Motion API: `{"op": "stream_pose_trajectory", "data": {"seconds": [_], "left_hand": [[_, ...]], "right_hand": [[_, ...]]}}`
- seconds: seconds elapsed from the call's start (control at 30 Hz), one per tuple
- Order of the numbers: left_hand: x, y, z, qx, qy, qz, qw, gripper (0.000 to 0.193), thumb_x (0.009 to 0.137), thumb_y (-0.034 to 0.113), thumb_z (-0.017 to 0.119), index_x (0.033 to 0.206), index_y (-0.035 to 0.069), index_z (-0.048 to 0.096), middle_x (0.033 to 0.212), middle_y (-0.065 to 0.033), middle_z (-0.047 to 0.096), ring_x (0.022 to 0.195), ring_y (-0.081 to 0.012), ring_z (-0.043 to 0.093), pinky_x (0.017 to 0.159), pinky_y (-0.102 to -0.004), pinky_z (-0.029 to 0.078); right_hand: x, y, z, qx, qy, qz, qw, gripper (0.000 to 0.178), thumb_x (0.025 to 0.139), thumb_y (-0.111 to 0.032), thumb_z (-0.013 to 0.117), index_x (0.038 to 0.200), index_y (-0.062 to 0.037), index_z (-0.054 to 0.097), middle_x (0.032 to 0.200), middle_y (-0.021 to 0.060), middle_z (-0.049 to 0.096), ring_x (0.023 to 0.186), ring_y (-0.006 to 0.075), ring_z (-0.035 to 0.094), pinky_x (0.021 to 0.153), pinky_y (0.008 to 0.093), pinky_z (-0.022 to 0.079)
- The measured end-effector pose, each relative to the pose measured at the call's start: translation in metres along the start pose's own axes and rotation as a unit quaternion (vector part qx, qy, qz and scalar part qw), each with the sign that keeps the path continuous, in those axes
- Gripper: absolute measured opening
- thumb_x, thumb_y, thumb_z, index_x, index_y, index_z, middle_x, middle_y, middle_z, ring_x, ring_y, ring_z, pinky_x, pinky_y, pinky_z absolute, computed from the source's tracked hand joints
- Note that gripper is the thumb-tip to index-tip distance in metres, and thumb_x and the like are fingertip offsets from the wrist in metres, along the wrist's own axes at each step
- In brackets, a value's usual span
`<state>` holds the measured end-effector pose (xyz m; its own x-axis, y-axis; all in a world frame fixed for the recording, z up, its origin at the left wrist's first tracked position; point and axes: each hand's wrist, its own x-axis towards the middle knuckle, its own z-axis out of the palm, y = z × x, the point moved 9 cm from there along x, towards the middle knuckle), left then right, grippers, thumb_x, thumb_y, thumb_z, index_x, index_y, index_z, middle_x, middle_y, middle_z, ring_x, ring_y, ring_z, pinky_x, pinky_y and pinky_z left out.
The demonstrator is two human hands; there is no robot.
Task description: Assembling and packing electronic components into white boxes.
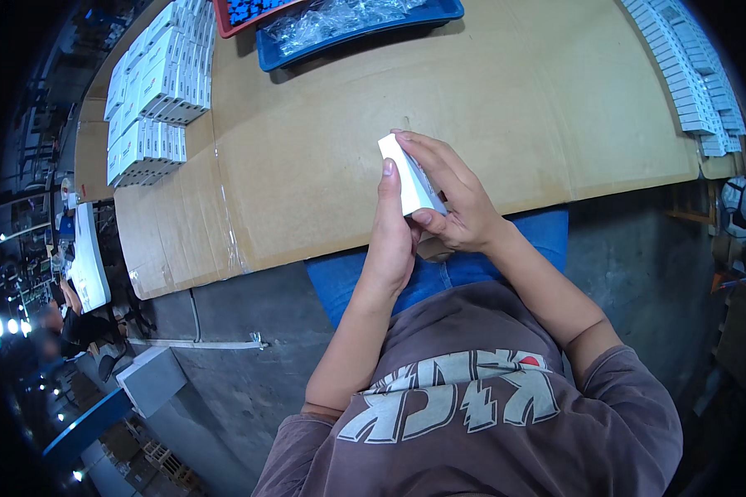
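Small white box (408, 178) sat at the centre of the frame, held up off the cardboard-covered surface (323, 157) between both hands. I saw my left hand (392, 232) rising from below, its grip closed along the box's left side with the thumb pressed near the top corner. My right hand (456, 203) came in from the right, its grip clamped on the box's other face, fingers curled over the upper edge and the thumb tucked under the lower end.

To handle it well, I judged the box wanted steady pressure from both sides without crushing its thin walls, and it was best kept low over the surface's near edge.

At upper left of the frame stood rows of white boxes (153, 91), packed close on the surface. A blue tray (356, 33) of clear plastic bags lay at the top, just beside a red tray (232, 21) that the frame edge cut off. More white boxes (688, 74) ran along the upper right.

I could not tell whether the held box was open or sealed: my fingers covered much of it. A small brownish thing below my right hand was too hidden to name.
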<state>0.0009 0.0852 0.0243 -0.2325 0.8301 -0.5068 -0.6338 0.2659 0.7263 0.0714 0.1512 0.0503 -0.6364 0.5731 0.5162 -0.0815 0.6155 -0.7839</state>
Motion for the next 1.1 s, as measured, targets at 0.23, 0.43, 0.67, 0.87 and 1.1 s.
{"op": "stream_pose_trajectory", "data": {"seconds": [0.23, 0.43, 0.67, 0.87, 1.1], "left_hand": [[0.005, -0.012, -0.001, 0.008, 0.032, -0.012, 0.999, 0.054, 0.104, 0.066, 0.049, 0.114, 0.016, 0.065, 0.089, 0.0056, 0.063, 0.074, -0.0004, 0.053, 0.059, -0.0203, 0.035], [0.007, -0.015, -0.006, 0.014, 0.040, 0.009, 0.999, 0.052, 0.104, 0.065, 0.050, 0.116, 0.016, 0.064, 0.094, 0.0055, 0.064, 0.082, -0.0024, 0.058, 0.066, -0.0215, 0.041], [0.011, -0.023, -0.015, -0.019, 0.042, 0.011, 0.999, 0.057, 0.105, 0.063, 0.048, 0.125, 0.012, 0.060, 0.104, 0.0014, 0.065, 0.095, -0.0074, 0.063, 0.080, -0.0256, 0.050], [0.015, -0.020, -0.026, -0.066, 0.058, 0.030, 0.996, 0.064, 0.107, 0.059, 0.046, 0.146, 0.008, 0.049, 0.126, -0.0066, 0.061, 0.114, -0.0161, 0.063, 0.100, -0.0332, 0.051], [0.020, 0.012, -0.029, 0.045, 0.035, 0.158, 0.986, 0.072, 0.109, 0.051, 0.044, 0.168, 0.015, 0.022, 0.141, -0.0122, 0.051, 0.127, -0.0204, 0.055, 0.105, -0.0352, 0.048]], "right_hand": [[-0.005, 0.004, -0.004, 0.011, 0.059, -0.037, 0.998, 0.081, 0.101, -0.059, 0.059, 0.147, 0.0074, 0.050, 0.145, 0.0289, 0.057, 0.130, 0.0453, 0.061, 0.106, 0.0452, 0.052], [-0.008, 0.002, -0.001, -0.027, 0.071, -0.084, 0.994, 0.079, 0.106, -0.057, 0.051, 0.144, 0.0126, 0.052, 0.142, 0.0334, 0.059, 0.126, 0.0468, 0.064, 0.104, 0.0472, 0.054], [-0.010, 0.007, 0.003, -0.001, 0.069, -0.067, 0.995, 0.078, 0.108, -0.056, 0.046, 0.144, 0.0127, 0.053, 0.142, 0.0340, 0.059, 0.128, 0.0464, 0.063, 0.106, 0.0469, 0.053], [-0.003, 0.027, 0.014, 0.136, -0.010, 0.075, 0.988, 0.072, 0.112, -0.054, 0.035, 0.146, 0.0065, 0.055, 0.148, 0.0253, 0.058, 0.139, 0.0376, 0.057, 0.113, 0.0437, 0.047], [-0.005, 0.028, 0.009, 0.196, 0.004, 0.175, 0.965, 0.055, 0.108, -0.039, 0.059, 0.143, 0.0027, 0.060, 0.150, 0.0219, 0.057, 0.142, 0.0296, 0.053, 0.114, 0.0418, 0.046]]}}
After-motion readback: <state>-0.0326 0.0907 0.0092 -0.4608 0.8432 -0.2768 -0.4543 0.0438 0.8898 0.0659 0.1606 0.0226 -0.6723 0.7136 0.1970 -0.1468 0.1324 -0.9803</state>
